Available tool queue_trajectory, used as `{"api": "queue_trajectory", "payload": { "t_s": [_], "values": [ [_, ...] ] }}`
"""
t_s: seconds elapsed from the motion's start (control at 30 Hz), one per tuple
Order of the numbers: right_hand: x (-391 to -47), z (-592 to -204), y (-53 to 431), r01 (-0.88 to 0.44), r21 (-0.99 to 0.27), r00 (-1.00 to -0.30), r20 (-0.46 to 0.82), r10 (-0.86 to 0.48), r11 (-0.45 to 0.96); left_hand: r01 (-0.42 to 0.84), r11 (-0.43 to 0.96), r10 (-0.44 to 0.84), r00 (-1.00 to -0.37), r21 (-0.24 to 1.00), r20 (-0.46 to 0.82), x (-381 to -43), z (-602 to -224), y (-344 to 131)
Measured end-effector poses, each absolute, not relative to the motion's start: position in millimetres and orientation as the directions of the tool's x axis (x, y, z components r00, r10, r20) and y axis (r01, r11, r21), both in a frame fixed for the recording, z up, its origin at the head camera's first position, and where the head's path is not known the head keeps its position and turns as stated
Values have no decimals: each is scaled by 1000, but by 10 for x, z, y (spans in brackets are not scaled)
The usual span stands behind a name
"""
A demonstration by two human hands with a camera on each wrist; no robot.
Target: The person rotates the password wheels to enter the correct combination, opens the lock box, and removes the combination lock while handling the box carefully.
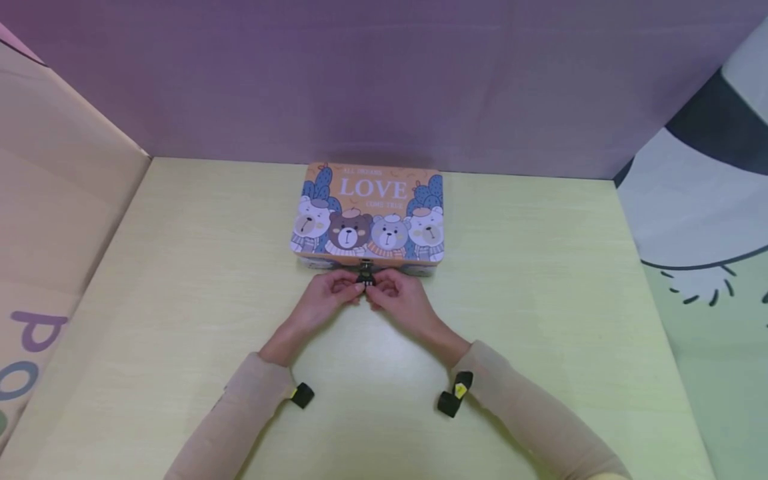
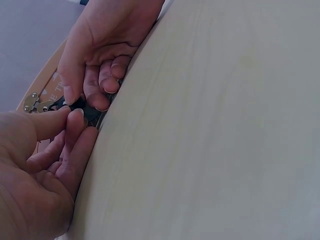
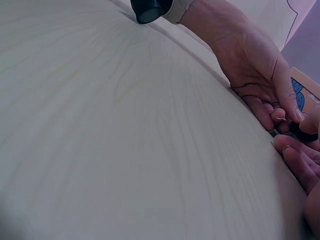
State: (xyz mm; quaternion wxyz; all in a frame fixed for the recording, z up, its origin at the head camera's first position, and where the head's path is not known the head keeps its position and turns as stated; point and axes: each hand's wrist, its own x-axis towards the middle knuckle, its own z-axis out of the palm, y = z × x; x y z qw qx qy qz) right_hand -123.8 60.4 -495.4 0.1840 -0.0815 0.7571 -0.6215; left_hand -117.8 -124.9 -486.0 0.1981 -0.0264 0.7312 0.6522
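Observation:
An orange tin box (image 1: 367, 210) printed with bears and the word LOVE stands with its front towards me in the head view. At its front latch (image 1: 366, 265) is a small black combination padlock (image 1: 366, 281), with pale marks in a row on its face. My left hand (image 1: 321, 300) pinches the padlock from the left, thumb on top. From the other side my right hand (image 1: 409, 303) pinches it too, the two thumbs almost meeting. In the left wrist view the brassy latch plate (image 2: 34, 102) shows beside the fingers, which cover most of the padlock.
The pale wooden table (image 1: 540, 300) carries the box near its back edge, against a purple backdrop (image 1: 384, 80). Printed panels rise at left and right. A black wrist camera (image 1: 303, 395) sits on the left sleeve and another camera (image 1: 450, 403) on the right one.

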Motion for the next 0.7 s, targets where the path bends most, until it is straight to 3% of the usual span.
{"api": "queue_trajectory", "payload": {
  "t_s": [0.7],
  "values": [
    [-1236, -4985, 613, 87, -979, -922, -150, -357, 187, -287, 154, 219, -923, 945, -316, -1178, -4866, -1253]
  ]
}}
